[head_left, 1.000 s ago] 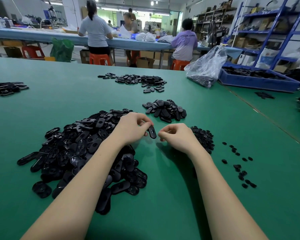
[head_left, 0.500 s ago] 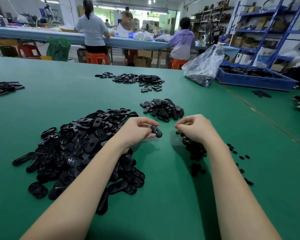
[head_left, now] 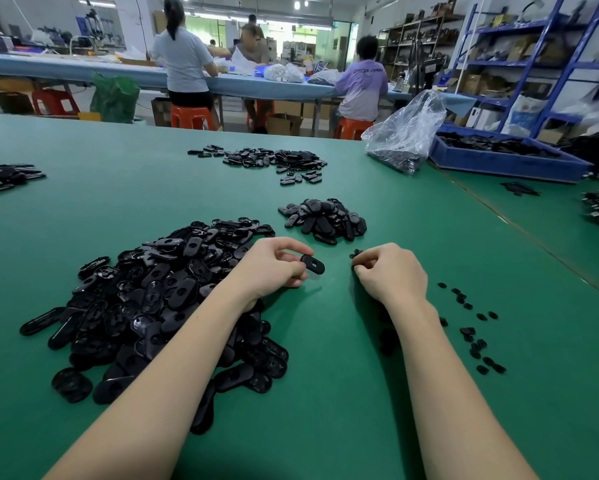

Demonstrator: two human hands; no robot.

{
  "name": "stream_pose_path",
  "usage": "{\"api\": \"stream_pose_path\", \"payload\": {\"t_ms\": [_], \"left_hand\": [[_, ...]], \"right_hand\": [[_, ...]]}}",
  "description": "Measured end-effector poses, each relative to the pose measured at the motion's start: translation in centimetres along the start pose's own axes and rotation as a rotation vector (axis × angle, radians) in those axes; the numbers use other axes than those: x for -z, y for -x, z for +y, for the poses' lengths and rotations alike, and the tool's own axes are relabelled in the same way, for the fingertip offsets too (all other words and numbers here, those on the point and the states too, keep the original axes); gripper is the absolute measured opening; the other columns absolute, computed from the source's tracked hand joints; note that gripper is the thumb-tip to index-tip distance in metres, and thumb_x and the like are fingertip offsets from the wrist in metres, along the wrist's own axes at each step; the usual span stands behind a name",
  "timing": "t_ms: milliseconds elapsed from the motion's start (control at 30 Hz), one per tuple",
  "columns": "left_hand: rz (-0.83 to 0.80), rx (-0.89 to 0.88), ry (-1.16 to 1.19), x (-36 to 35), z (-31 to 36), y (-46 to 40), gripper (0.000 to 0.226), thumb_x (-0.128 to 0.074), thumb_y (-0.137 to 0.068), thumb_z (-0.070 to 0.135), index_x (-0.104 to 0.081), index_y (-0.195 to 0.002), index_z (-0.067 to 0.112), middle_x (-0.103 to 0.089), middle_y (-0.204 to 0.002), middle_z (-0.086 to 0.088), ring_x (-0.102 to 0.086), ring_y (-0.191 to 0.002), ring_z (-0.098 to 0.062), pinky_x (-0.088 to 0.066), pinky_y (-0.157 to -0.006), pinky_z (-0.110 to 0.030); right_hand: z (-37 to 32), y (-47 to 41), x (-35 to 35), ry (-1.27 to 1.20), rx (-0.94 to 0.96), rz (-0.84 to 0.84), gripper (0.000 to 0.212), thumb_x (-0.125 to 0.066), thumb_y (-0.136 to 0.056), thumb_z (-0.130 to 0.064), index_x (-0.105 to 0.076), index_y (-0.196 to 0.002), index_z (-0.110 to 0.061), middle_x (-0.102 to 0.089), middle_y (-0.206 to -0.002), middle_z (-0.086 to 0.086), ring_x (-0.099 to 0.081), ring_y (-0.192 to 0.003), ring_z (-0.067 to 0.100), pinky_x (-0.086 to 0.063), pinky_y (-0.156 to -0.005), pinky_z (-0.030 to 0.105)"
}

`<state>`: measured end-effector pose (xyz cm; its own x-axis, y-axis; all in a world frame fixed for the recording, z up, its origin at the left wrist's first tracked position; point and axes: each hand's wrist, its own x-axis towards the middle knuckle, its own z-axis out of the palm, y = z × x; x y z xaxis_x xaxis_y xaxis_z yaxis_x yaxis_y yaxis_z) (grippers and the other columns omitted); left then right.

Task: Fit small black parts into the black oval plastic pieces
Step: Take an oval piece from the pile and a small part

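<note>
My left hand [head_left: 273, 265] pinches one black oval piece [head_left: 313, 264] just above the green table, its small slot facing up. My right hand [head_left: 389, 271] rests curled over the pile of small black parts, which it mostly hides; a few parts [head_left: 356, 253] peek out at its fingertips. Whether the fingers hold a part I cannot tell. A big heap of black oval pieces [head_left: 145, 299] lies under and left of my left forearm. A smaller heap of oval pieces [head_left: 325, 220] sits just beyond both hands.
Loose small black parts [head_left: 474, 334] are scattered right of my right forearm. Another spread of oval pieces [head_left: 273, 161] lies farther back, a clear plastic bag [head_left: 405, 133] and a blue tray [head_left: 505, 161] at back right. People sit at a far table.
My right hand moved away from the oval piece, out to the right, and came down onto the pile of small parts. My left hand turned the oval piece flatter and kept holding it.
</note>
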<state>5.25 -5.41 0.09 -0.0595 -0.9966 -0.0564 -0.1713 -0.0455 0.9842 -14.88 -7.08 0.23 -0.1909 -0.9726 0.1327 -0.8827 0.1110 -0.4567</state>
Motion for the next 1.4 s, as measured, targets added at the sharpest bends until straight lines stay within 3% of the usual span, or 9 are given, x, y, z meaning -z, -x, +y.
{"api": "stream_pose_path", "payload": {"t_ms": [433, 600, 733, 867, 1000, 1200, 1300, 1400], "left_hand": [[0.005, -0.01, 0.0, 0.0, 0.0, 0.1, 0.025, -0.059, -0.091, -0.011, -0.071, -0.101, 0.008, -0.064, -0.079, -0.01, -0.067, -0.071, -0.019, -0.062, -0.072, -0.026], [0.006, 0.02, 0.082, 0.0, 0.0, 0.0, 0.024, -0.062, -0.09, -0.01, -0.072, -0.099, 0.009, -0.069, -0.078, -0.008, -0.066, -0.074, -0.024, -0.062, -0.076, -0.029], [0.017, 0.008, 0.137, 0.0, 0.1, 0.1, 0.023, -0.063, -0.089, -0.011, -0.072, -0.1, 0.007, -0.073, -0.085, -0.011, -0.072, -0.076, -0.02, -0.061, -0.081, -0.028], [0.023, -0.002, 0.154, 0.0, 0.3, 0.1, 0.024, -0.063, -0.088, -0.012, -0.071, -0.101, 0.006, -0.075, -0.082, -0.009, -0.073, -0.075, -0.017, -0.06, -0.074, -0.021], [0.017, -0.003, 0.159, 0.0, 0.3, 0.3, 0.024, -0.067, -0.086, -0.012, -0.071, -0.1, 0.007, -0.076, -0.08, -0.007, -0.073, -0.077, -0.018, -0.06, -0.076, -0.022], [0.014, -0.006, 0.158, 0.1, 0.4, 0.3, 0.025, -0.067, -0.086, -0.012, -0.071, -0.101, 0.007, -0.077, -0.084, -0.009, -0.074, -0.078, -0.017, -0.059, -0.074, -0.02], [0.01, -0.004, 0.171, 0.1, 0.4, 0.3, 0.026, -0.066, -0.086, -0.014, -0.07, -0.101, 0.006, -0.077, -0.087, -0.011, -0.075, -0.078, -0.017, -0.058, -0.073, -0.02], [0.006, -0.006, 0.177, 0.1, 0.4, 0.3, 0.026, -0.065, -0.086, -0.014, -0.07, -0.102, 0.006, -0.077, -0.091, -0.014, -0.075, -0.08, -0.019, -0.058, -0.074, -0.02]], "right_hand": [[-0.4, 0.3, 0.0, -0.022, -0.014, 0.003, 0.012, -0.065, -0.087, -0.026, -0.072, -0.094, -0.032, -0.072, -0.102, -0.009, -0.063, -0.101, 0.02, -0.042, -0.074, 0.027], [-0.8, 0.1, 0.6, -0.372, 0.017, 0.023, 0.003, -0.072, -0.083, -0.027, -0.071, -0.081, -0.029, -0.071, -0.077, -0.016, -0.065, -0.079, 0.009, -0.046, -0.069, 0.026], [-1.3, 0.6, 1.0, -0.693, 0.069, -0.185, 0.012, -0.075, -0.087, -0.019, -0.077, -0.09, -0.03, -0.069, -0.074, -0.009, -0.053, -0.055, 0.001, -0.042, -0.056, 0.016], [-1.7, 1.0, 1.4, -0.765, 0.053, -0.263, 0.011, -0.076, -0.087, -0.018, -0.079, -0.085, -0.028, -0.073, -0.083, -0.004, -0.052, -0.066, 0.007, -0.042, -0.059, 0.016], [-1.7, 0.9, 1.8, -0.826, -0.004, -0.325, 0.005, -0.074, -0.088, -0.019, -0.074, -0.089, -0.024, -0.08, -0.087, -0.007, -0.037, -0.052, 0.01, -0.03, -0.042, 0.014], [-1.6, 0.7, 1.4, -0.833, -0.04, -0.36, 0.003, -0.075, -0.091, -0.021, -0.074, -0.094, -0.02, -0.079, -0.099, 0.004, -0.045, -0.053, 0.007, -0.028, -0.041, 0.016], [-1.7, 0.8, 1.5, -0.839, -0.038, -0.35, 0.002, -0.075, -0.092, -0.022, -0.074, -0.09, -0.023, -0.077, -0.088, -0.005, -0.044, -0.064, 0.012, -0.027, -0.04, 0.015], [-1.7, 0.9, 1.5, -0.82, -0.034, -0.323, 0.008, -0.077, -0.089, -0.019, -0.076, -0.083, -0.025, -0.063, -0.077, -0.004, -0.044, -0.066, 0.013, -0.026, -0.039, 0.015]]}}
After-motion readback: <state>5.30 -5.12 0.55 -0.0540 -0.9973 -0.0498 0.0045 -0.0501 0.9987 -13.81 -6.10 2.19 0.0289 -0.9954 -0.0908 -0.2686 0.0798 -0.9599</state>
